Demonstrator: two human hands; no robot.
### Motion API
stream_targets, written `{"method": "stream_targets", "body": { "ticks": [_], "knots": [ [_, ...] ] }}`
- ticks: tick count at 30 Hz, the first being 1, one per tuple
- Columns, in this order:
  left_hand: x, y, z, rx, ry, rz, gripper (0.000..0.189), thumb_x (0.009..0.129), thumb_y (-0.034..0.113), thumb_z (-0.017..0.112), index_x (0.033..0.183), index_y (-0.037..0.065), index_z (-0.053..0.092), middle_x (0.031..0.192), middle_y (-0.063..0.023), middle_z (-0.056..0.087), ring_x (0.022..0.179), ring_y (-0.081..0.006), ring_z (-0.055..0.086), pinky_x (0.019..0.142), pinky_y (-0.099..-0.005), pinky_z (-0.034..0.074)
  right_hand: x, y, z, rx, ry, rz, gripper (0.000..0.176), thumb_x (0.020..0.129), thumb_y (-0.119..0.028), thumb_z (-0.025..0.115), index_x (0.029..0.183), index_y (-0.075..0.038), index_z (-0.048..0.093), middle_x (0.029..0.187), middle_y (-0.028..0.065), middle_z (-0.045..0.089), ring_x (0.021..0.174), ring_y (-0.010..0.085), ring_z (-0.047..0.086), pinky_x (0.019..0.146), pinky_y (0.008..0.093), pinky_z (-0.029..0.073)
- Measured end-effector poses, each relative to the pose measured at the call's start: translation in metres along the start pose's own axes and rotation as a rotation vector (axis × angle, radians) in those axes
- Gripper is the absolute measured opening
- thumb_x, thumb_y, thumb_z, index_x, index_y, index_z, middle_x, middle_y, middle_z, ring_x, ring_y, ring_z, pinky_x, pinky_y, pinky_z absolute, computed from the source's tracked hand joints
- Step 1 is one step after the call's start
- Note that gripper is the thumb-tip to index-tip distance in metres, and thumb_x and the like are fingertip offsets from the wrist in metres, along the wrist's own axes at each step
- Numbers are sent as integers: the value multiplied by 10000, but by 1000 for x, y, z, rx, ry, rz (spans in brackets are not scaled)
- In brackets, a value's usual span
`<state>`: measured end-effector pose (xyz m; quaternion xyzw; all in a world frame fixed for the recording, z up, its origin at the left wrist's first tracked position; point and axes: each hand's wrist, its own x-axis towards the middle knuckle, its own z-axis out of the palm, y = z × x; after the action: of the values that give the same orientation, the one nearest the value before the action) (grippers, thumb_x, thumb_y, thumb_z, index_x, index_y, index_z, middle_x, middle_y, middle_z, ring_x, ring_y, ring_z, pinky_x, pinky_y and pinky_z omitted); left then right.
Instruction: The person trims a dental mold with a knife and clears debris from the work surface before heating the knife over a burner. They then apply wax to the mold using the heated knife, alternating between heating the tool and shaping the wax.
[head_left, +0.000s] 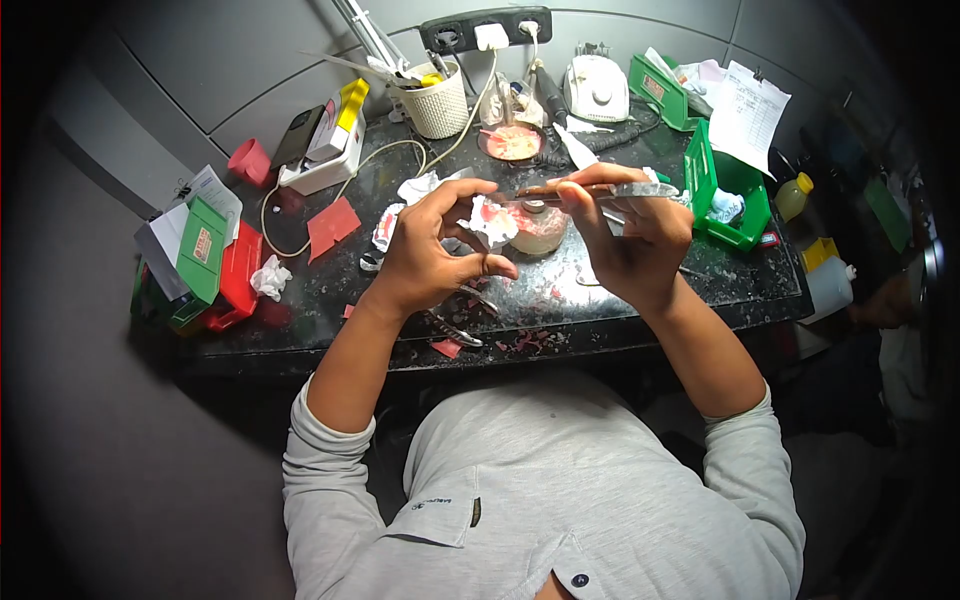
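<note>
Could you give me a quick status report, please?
Left hand grips pink-and-white dental cast. Right hand holds knife, end by the cast. Nothing between them.

the person wears a light grey long-sleeved shirt (560, 470) of soft, creased cloth. the left sleeve (325, 455) and right sleeve (750, 440) are bunched up near the elbows, leaving the forearms, the left hand (430, 255) and the right hand (640, 245) bare. a chest pocket (440, 520) carries small dark lettering, too small to read, and a little dark tag (476, 511). a dark button (579, 579) sits at the collar.
</note>
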<state>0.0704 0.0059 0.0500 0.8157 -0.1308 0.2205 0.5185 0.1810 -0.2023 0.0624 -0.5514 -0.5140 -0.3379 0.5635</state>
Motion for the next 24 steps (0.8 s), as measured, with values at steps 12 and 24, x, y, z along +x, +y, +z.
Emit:
{"method": "stream_targets", "body": {
  "ticks": [12, 24],
  "knots": [
    [0, -3, -3, 26, -11, 12, 606, 728, -56, 823, 1276, -40, 565, 914, -34, 648, 773, -67, 654, 685, -241, 561, 0, -3, -1, 24, -22, -45, 130, 861, -23, 800, 913, 41, 699, 872, 123, 753, 681, 178, 738, 598, 271, 566],
    [0, -3, -3, 6, -2, 12, 670, 700, 33, 916, 1271, -34, 572, 895, -11, 617, 752, -46, 600, 681, -228, 543, 0, -3, -1, 74, -40, -100, 113, 873, -12, 780, 932, 42, 701, 913, 137, 754, 744, 201, 758, 642, 278, 582]
  ]
}}
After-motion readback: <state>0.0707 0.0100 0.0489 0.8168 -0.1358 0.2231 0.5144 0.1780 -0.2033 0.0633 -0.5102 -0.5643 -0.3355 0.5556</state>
